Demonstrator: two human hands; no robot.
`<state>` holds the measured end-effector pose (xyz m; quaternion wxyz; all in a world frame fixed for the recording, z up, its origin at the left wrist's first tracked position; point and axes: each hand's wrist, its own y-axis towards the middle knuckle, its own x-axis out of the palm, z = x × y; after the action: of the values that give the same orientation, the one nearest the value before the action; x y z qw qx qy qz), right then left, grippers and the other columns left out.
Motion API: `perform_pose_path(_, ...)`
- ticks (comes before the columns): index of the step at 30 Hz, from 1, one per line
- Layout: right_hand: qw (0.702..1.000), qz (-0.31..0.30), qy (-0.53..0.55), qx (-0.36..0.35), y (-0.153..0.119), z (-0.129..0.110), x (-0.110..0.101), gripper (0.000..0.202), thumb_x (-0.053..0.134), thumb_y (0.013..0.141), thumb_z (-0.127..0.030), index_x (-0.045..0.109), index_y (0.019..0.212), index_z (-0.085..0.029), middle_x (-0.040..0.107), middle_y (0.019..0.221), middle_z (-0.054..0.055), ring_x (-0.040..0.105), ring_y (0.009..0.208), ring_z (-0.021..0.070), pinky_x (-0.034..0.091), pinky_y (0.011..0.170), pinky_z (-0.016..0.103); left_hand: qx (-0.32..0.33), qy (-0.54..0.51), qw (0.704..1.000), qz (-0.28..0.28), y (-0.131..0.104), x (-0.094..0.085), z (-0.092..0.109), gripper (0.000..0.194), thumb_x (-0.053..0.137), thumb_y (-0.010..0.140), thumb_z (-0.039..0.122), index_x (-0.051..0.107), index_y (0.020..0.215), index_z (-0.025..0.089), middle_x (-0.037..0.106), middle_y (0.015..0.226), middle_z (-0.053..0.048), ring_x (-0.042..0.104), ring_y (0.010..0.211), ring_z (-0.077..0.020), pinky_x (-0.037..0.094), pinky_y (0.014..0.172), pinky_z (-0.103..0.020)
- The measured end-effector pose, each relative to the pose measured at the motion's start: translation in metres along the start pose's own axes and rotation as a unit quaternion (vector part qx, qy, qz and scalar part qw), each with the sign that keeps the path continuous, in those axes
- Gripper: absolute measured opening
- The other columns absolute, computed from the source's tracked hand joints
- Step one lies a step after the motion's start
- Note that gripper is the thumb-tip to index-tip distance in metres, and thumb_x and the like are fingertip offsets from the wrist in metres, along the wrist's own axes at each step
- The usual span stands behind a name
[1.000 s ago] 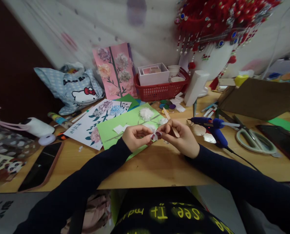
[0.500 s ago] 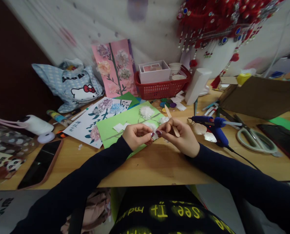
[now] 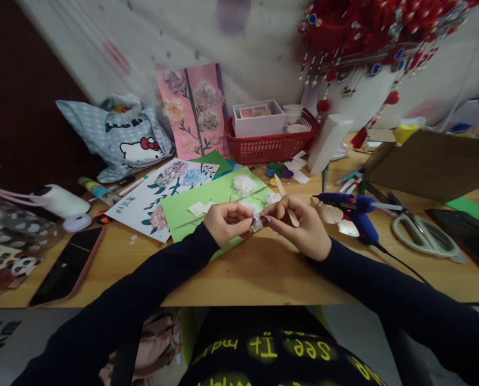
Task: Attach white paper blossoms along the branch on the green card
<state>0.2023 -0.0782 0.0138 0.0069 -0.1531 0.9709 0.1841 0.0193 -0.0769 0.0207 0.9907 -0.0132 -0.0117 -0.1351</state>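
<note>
My left hand and my right hand meet fingertip to fingertip over the front of a light green card. Pinched between their thumbs and fingers is a small white piece of paper, partly hidden by the nails. A flat wooden craft stick is also tucked in my right hand, its ends showing above and below the fingers. On the card lie a fluffy white paper flower, further white tufts, and white paper squares beside drawn stems.
A blue hot glue gun lies right of my right hand, with scissors beyond it. Behind are a red basket and a pink flower picture. Leftward lie a white flower picture and a phone.
The view has shifted slightly. My fingertips have moved a little on the white piece of paper, and more of it shows between them. The craft stick stays in my right hand.
</note>
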Motion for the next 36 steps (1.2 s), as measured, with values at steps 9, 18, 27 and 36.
perform_pose_path(9, 0.998, 0.000, -0.056, -0.015, -0.002, -0.001, 0.001, 0.034, 0.067, 0.079, -0.031, 0.036, 0.067, -0.022, 0.070, 0.083, 0.009, 0.064, 0.071, 0.0162, 0.050, 0.067, 0.033, 0.013, 0.012, 1.000, -0.005, -0.001, 0.000, -0.001, 0.016, 0.073, 0.057, 0.018, 0.063, 0.067, 0.011, 0.065, 0.050, 0.000, 0.060, 0.043, -0.0097, 0.052, 0.047, -0.019)
perform_pose_path(18, 0.988, 0.045, -0.126, -0.076, -0.006, -0.007, 0.002, 0.031, 0.066, 0.079, -0.024, 0.036, 0.070, -0.023, 0.065, 0.083, 0.005, 0.061, 0.075, 0.0171, 0.049, 0.074, 0.036, 0.013, 0.012, 1.000, -0.001, -0.001, 0.000, -0.001, 0.018, 0.073, 0.059, 0.020, 0.061, 0.067, 0.011, 0.064, 0.049, 0.000, 0.060, 0.042, -0.0103, 0.052, 0.047, -0.021)
perform_pose_path(27, 0.993, 0.008, -0.109, -0.041, -0.007, -0.001, 0.000, 0.030, 0.063, 0.080, -0.023, 0.035, 0.069, -0.023, 0.070, 0.085, 0.008, 0.064, 0.073, 0.0177, 0.048, 0.068, 0.034, 0.036, 0.013, 0.999, -0.031, -0.002, -0.001, -0.001, 0.018, 0.073, 0.058, 0.021, 0.060, 0.066, 0.012, 0.064, 0.051, -0.001, 0.060, 0.044, -0.0102, 0.052, 0.049, -0.021)
perform_pose_path(36, 0.995, 0.057, -0.079, -0.019, 0.002, 0.001, -0.006, 0.032, 0.065, 0.078, -0.028, 0.034, 0.068, -0.023, 0.068, 0.081, 0.006, 0.065, 0.079, 0.0189, 0.047, 0.069, 0.033, 0.020, 0.003, 0.996, -0.088, -0.004, -0.002, -0.001, 0.020, 0.072, 0.060, 0.023, 0.060, 0.069, 0.011, 0.064, 0.054, -0.002, 0.061, 0.047, -0.0112, 0.052, 0.047, -0.021)
